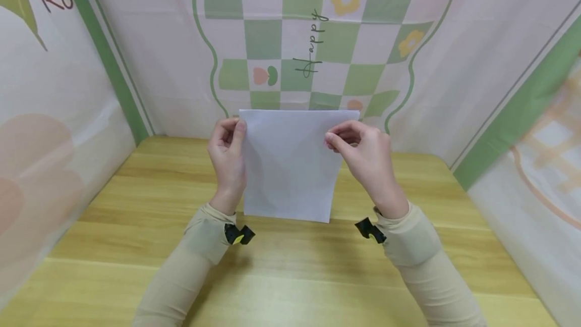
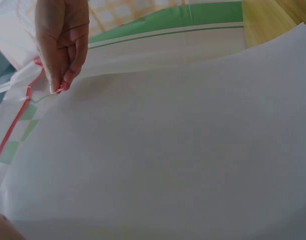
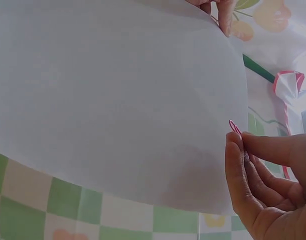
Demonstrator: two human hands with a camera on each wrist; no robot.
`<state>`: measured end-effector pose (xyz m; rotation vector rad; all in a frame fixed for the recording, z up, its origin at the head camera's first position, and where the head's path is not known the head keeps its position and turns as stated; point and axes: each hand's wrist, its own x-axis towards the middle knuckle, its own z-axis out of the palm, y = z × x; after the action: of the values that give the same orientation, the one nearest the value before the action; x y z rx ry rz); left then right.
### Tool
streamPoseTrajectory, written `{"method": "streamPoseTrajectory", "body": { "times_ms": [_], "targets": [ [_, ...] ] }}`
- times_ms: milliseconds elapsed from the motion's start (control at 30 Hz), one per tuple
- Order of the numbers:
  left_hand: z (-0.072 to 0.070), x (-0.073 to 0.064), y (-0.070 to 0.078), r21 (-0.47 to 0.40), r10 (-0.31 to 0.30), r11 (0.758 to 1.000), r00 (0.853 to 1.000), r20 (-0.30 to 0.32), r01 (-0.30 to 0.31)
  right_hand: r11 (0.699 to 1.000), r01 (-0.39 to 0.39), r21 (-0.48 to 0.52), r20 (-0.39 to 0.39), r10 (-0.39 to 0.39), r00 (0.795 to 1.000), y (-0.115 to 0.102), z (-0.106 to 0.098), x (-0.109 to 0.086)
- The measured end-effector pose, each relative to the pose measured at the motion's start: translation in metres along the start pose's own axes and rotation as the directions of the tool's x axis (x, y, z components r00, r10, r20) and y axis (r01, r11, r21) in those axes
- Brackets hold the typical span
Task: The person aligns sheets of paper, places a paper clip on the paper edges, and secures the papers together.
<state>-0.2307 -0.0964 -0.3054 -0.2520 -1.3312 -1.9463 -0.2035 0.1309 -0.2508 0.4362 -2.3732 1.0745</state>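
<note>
Tabletop [image 1: 290, 271] below, hands [image 1: 227, 155] [image 1: 371, 155] hold one sheet [image 1: 288, 170], one clip [image 3: 236, 128].

The table [image 1: 290, 276] has a glossy, yellow-brown wood-grain top, with lighter and darker bands running left to right. Its far right corner is rounded, and soft shadows [image 1: 225, 268] lie across the near half.

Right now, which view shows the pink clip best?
Right wrist: the pink clip pokes clear of the right hand, its loops visible. Left wrist shows only a small reddish bit; head, barely a pink speck.
</note>
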Motion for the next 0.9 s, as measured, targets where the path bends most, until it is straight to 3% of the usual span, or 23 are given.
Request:
{"method": "streamPoseTrajectory", "body": {
  "times_ms": [400, 900],
  "targets": [
    [0.002, -0.001, 0.001, 0.006, -0.008, 1.0, 1.0, 0.004, 0.008, 0.998, 0.061, 0.024, -0.041, -0.06, 0.997, -0.008, 0.003, 0.009],
    [-0.001, -0.001, 0.0, 0.013, -0.008, 1.0, 1.0, 0.005, 0.008, 0.995, 0.088, 0.053, -0.034, -0.087, 0.996, -0.022, 0.011, 0.022]
  ]
}}
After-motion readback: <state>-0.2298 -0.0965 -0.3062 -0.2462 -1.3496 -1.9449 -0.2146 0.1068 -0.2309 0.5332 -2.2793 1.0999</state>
